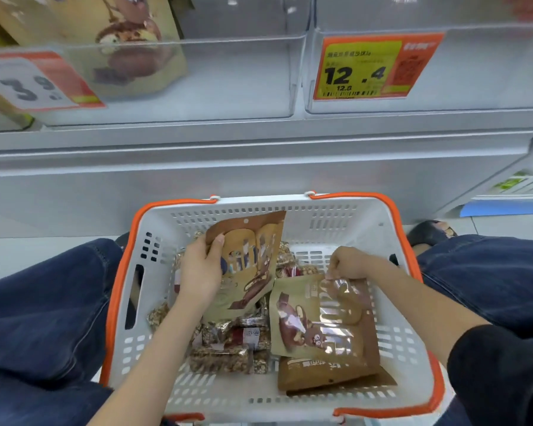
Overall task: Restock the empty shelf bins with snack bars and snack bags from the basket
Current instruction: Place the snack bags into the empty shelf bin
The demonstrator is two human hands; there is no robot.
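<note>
Fingers of the left hand [199,272] curl round the left edge of a brown snack bag [250,262], thumb across its printed face, holding it tilted up inside the basket [290,204]; likely this bag is the one about to go up to a bin. Right hand [350,262] pinches the top edge of a second snack bag [320,321], which lies flat against the basket's right side, on top of a third brown bag [323,373] near the basket's near right corner; the pinch at the rim suggests a peel-off from the stack. Snack bars [228,352] in clear wrappers lie loose on the basket floor, left of the flat bags and under the raised one. Basket sits between the person's knees, directly below the shelf, so both hands can reach in. Above the basket, clear left bin [228,87] holds one matching bag [130,41] at its left end, rest bare; clear right bin [474,87] looks bare. Readable: orange-yellow price tag [373,67] above the basket's right half, "12.4", smaller "12.8" beneath; white tag [28,84] far upper left of the basket, "3.9". Bag print too blurred to read.
</note>
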